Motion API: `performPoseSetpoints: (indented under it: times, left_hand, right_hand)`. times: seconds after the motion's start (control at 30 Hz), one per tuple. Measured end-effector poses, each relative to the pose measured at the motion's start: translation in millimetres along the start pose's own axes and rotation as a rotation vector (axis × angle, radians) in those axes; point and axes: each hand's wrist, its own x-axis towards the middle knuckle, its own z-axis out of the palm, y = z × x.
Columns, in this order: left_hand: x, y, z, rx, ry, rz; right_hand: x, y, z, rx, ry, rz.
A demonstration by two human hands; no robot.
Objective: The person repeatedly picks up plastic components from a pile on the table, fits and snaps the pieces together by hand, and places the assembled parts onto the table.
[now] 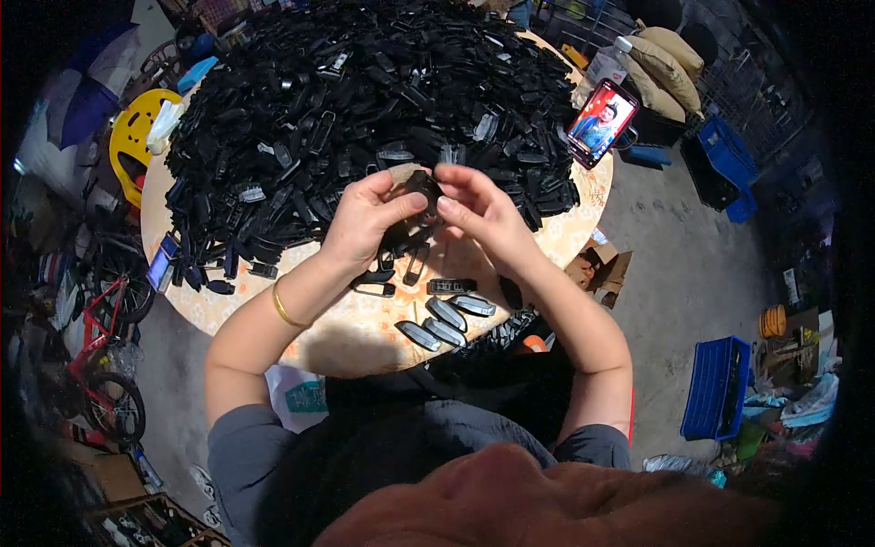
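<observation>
Over the near part of the round table, my left hand (375, 217) pinches a small black plastic part (422, 189) between thumb and fingers. My right hand (483, 211) meets it from the other side, its thumb and fingertips closed at the part's edge. The fingers partly cover the part, so its full shape is hidden. Just below my hands lie a few black oblong frames (451, 286). Nearer to me, several oval pieces with clear-grey faces (446, 312) rest side by side on the tabletop.
A huge heap of black plastic parts (365, 100) covers most of the patterned table (342, 342). A phone (603, 123) with a lit screen stands at its right edge. Blue crates (716, 387) and a cardboard box (603, 273) are on the right; a red bicycle (100, 337) stands left.
</observation>
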Motion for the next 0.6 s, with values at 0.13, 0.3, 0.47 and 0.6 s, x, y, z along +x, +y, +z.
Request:
performPoseSetpoints:
  times: [0.13, 0.3, 0.47, 0.6]
  left_hand:
    - [1, 6, -7, 0.084, -0.156, -0.122]
    - [1, 12, 3, -0.051, -0.242, -0.031]
    - [-2, 12, -4, 0.107, -0.362, 0.000]
    - [-16, 13, 15, 0.947, -0.424, 0.250]
  right_hand:
    - [7, 0, -18, 0.373, -0.426, 0.426]
    - [2, 6, -16, 0.277, -0.415, 0.226]
    - [9, -6, -33, -0.010, -0.555, 0.214]
    - [18, 2, -44, -0.947, -0.143, -0.352]
